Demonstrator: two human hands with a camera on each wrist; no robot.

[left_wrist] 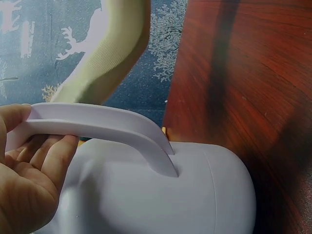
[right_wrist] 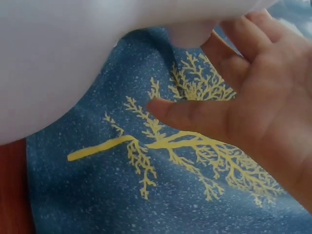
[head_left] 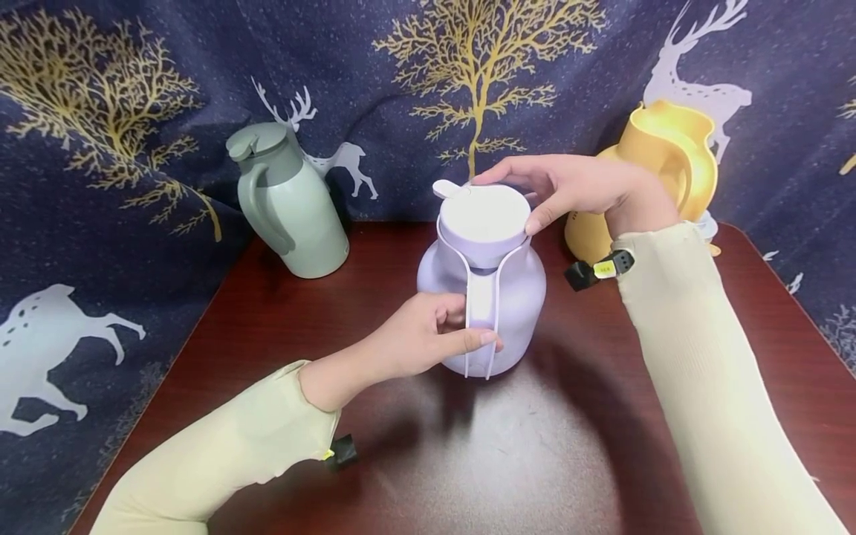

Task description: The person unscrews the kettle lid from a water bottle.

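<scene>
Head view — hands [head_left: 428, 338] grip lidded lilac jug [head_left: 481, 297].

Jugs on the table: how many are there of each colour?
Lilac plastic jug with a white lid, held at its handle by the left hand, right hand on its lid: 1
Sage-green plastic jug: 1
Yellow plastic jug: 1
Total: 3 jugs

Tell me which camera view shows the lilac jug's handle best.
The left wrist view: the handle fills the frame, with the left hand curled round it. The head view shows it smaller, from above. The right wrist view shows only part of the jug's pale surface, no handle.
</scene>
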